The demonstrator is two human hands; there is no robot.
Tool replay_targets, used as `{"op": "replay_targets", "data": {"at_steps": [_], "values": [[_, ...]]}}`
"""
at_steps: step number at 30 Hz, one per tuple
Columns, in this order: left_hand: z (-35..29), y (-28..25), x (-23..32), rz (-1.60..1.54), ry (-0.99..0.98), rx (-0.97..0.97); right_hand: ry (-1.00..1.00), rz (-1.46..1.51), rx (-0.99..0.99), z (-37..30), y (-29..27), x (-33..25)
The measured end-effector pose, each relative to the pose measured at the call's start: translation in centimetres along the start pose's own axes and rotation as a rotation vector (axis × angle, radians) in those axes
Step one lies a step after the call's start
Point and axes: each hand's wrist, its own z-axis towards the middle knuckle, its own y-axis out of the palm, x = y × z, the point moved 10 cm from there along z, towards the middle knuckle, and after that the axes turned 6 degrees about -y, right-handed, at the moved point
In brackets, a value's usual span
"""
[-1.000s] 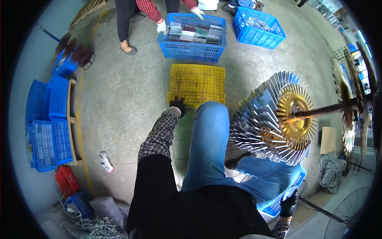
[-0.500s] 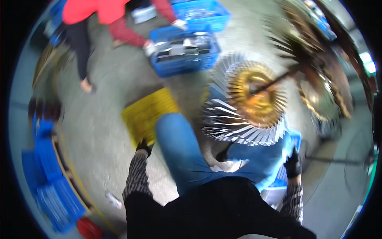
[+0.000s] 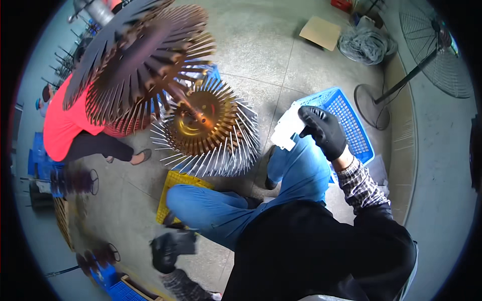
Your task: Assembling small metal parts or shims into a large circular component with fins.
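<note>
Two gloved hands in view, landmark is the gold finned wheel (image 3: 208, 128) on its spindle.

Far left of the wheel: a co-worker in a red top (image 3: 63, 120), bent over, partly hidden behind a second, darker finned wheel (image 3: 133, 60) that sits up-left of the gold one and overlaps its rim.

Below-left of the wheel: left hand (image 3: 168, 248), black glove, motion-blurred, low over the concrete floor (image 3: 261, 45). Can't tell whether it grips anything. Yellow crate (image 3: 173, 188) lies directly below the wheel, between wheel and that hand, half covered by the person's blue-jeaned knee.

Right of the wheel: right hand (image 3: 324, 130), black glove, fingers closed around a stack of white flat pieces (image 3: 287, 130). Stack is just beside the wheel's right-hand fins, not touching. Its long axis runs diagonally, lower-left end pointing toward the wheel's lower rim, upper-right end inside the grip.

Further right, behind that hand: blue crate (image 3: 346, 113) on the floor. Beyond it a pedestal fan (image 3: 427, 47), well apart from the wheel.
</note>
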Motion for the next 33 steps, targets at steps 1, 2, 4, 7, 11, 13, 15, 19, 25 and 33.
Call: {"op": "replay_targets", "data": {"at_steps": [1,2,4,7,11,13,15,19,25,33], "values": [[1.1,2.9,-2.1,-0.376,-0.205,-0.269,-0.052,0.046,0.0,-0.3,-0.2,0.2],[2.9,13.3,5.2,-0.211,-0.025,-0.301,-0.103,0.076,0.011,-0.9,-0.4,0.6],[5.7,21.4,6.7,-0.202,-0.109,-0.305,-0.08,0.139,-0.019,-2.3,0.5,0.7],[7.6,29.7,9.6,0.166,-0.01,-0.322,-0.025,0.212,-0.064,-4.1,0.5,0.7],[9.4,32.2,8.0,0.182,0.01,-0.361,0.07,0.246,-0.122,-4.5,-0.1,1.4],[9.6,33.2,8.8,0.315,0.044,-0.386,0.183,0.256,-0.274,-4.2,-0.3,2.4],[9.5,33.8,9.9,0.44,0.077,-0.401,0.29,0.262,-0.444,-3.9,0.0,2.9],[8.7,34.0,19.8,0.529,0.334,-0.255,0.149,0.271,-0.304,1.1,-2.2,2.4],[9.8,25.8,25.6,0.843,0.159,-0.021,-0.397,-0.142,-0.348,10.7,3.2,5.1],[13.8,27.8,26.6,0.712,-0.03,-0.217,-0.361,-0.362,-0.439,14.6,8.3,8.2]]}}
